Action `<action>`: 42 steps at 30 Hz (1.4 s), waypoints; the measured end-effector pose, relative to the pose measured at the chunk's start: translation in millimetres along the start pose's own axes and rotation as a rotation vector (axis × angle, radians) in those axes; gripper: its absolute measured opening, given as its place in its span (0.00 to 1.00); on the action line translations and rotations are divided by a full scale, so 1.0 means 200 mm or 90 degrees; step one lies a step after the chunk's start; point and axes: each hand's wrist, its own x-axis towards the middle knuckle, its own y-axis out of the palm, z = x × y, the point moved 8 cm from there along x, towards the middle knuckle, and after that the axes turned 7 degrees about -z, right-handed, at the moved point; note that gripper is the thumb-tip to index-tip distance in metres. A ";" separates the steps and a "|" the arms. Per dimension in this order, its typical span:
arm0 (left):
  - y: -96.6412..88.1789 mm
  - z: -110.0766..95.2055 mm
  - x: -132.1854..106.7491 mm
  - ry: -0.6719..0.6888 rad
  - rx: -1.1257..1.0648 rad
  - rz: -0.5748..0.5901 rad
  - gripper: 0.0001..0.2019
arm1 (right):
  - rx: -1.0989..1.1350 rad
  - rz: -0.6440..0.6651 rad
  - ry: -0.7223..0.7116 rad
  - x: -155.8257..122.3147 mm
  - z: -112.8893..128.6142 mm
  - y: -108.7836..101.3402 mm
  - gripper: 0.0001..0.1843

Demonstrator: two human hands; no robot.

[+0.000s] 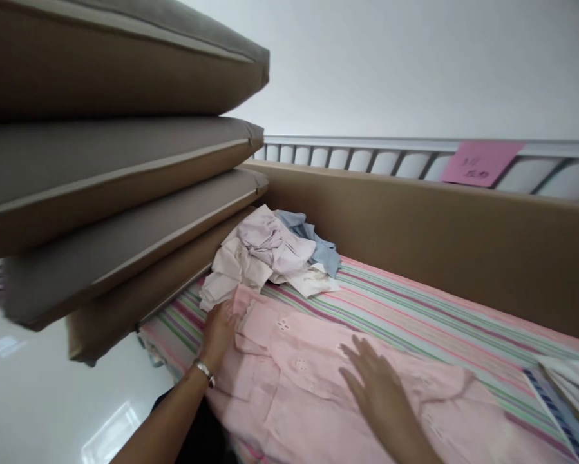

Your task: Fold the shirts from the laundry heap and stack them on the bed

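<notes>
A pale pink garment (294, 393) with cut-out eyelet embroidery lies spread over a striped bed sheet (415, 296). At its far left corner, my left hand (219, 332), with a bracelet (205, 372) on the wrist, has its fingers closed on the cloth's edge. My right hand (373, 377) is over the middle of the garment, fingers spread and nearly flat; whether the whole palm touches cannot be told. Just beyond my left hand sits a crumpled heap of clothes, with a pale lilac piece (270, 241), a cream piece (236, 267) and a blue piece (313, 235).
Thick brown cushions (125, 142) are stacked at the left, overhanging the bed's edge. A brown padded board (438, 238) and a white slatted rail (366, 158) run along the back, with a pink paper note (482, 161). Folded clothes (569, 393) lie at the right edge.
</notes>
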 end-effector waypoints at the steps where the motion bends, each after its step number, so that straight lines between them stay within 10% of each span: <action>1: -0.08 0.05 0.00 -0.008 0.037 -0.028 0.21 | 0.028 0.004 -0.026 -0.04 0.14 0.05 0.26; 4: -0.27 0.18 -0.02 -0.053 0.162 -0.059 0.25 | 0.078 0.079 -0.051 -0.14 0.40 0.24 0.28; 9: -0.36 0.26 -0.03 -0.071 0.195 -0.010 0.13 | 0.112 0.171 -0.045 -0.17 0.47 0.40 0.28; 16: -0.22 0.23 -0.05 -0.087 0.181 0.064 0.19 | 0.186 0.065 0.005 -0.05 0.59 0.24 0.31; 28: 0.10 0.11 -0.04 -0.078 -0.076 0.280 0.14 | 0.244 0.113 0.026 -0.08 0.69 0.40 0.32; 35: 0.18 -0.30 -0.12 -0.123 -0.277 0.349 0.19 | 0.609 0.057 0.226 0.01 0.56 0.31 0.37; 39: 0.43 -0.64 -0.34 -0.033 -0.175 0.372 0.15 | 0.965 0.008 0.423 0.00 0.37 0.23 0.44; 42: 0.64 -0.79 -0.61 -0.011 -0.154 0.418 0.20 | 0.978 -0.024 0.490 -0.08 0.17 0.17 0.47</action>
